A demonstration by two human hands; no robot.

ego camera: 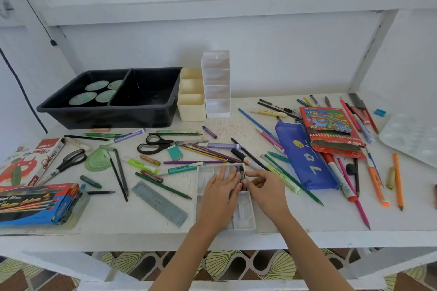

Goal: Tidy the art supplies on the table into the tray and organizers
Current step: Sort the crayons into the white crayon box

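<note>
From the head camera, my left hand [220, 188] lies flat with its fingers straight and close together, pressing on the clear plastic insert [244, 218] that sits at the near edge of the white table [236, 125]. My right hand [262, 188] is just beside it, narrowed to a pinch: thumb and forefinger hold a dark crayon [242, 178] that lies lengthwise in the right side of the insert (its colour is hard to tell, black or very dark). At the back left stands the black tray [108, 113], divided in two, with round greenish discs in its left half. Touching its right end is the cream organizer [191, 104], and beside that the taller white organizer [216, 82], both against the wall. Loose pens, pencils and crayons are scattered across the table. Left of my hands lie a grey ruler [159, 203], a green protractor [98, 160] and black-handled scissors [157, 143]. To my right a blue pencil case [305, 158] lies slantwise, partly under a red coloured-pencil box [331, 130].
</note>
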